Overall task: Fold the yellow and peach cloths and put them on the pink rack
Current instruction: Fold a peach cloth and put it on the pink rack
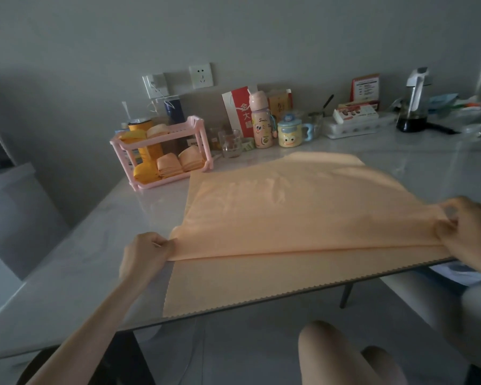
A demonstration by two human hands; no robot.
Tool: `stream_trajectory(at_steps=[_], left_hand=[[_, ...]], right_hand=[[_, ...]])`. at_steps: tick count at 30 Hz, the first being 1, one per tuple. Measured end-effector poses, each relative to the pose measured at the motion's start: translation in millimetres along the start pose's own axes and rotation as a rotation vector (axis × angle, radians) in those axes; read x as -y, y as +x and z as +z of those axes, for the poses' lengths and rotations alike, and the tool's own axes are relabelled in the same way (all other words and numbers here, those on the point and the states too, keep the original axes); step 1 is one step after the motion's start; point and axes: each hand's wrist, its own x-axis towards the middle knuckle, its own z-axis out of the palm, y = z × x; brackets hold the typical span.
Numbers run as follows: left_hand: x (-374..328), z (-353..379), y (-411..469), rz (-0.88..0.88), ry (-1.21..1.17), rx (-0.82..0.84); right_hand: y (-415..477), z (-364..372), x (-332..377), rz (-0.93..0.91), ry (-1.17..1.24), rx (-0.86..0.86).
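Beside the pink rack (161, 185) stands a glass (231, 144), while left hand (146, 254) and right hand (468, 234) pinch peach cloth (303, 212).

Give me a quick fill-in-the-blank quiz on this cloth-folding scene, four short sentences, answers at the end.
1. The cloth that the left hand and right hand pinch is ____ in colour.
2. The rack holding folded cloths is ____.
3. That rack has ____ tiers.
4. The yellow cartoon mug has a ____ handle.

Answers: peach; pink; two; blue.
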Motion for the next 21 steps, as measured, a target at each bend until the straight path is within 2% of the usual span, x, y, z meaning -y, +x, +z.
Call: stream_trajectory(at_steps=[3,7,10,13,16,19,21], left_hand=[[-3,-2,-9,0.034,0.039,-0.079],[-18,-2,-21,0.104,0.274,-0.184],[-40,3,-23,0.262,0.315,-0.258],[-75,22,-29,0.505,0.217,-0.058],[-98,47,-41,0.682,0.240,0.212],[-93,62,-41,0.632,0.419,0.421],[-87,61,-36,0.586,0.493,0.473]], right_hand=[[-2,-1,6,0.019,-0.066,0.041],[-10,-15,22,-0.145,-0.231,-0.160],[-20,-8,77,-0.295,-0.054,-0.167],[-41,11,147,-0.543,0.174,0.089],[-58,34,198,-0.697,0.191,0.396],[-66,55,208,-0.662,0.026,0.647],[-68,61,202,-0.637,-0.062,0.714]])
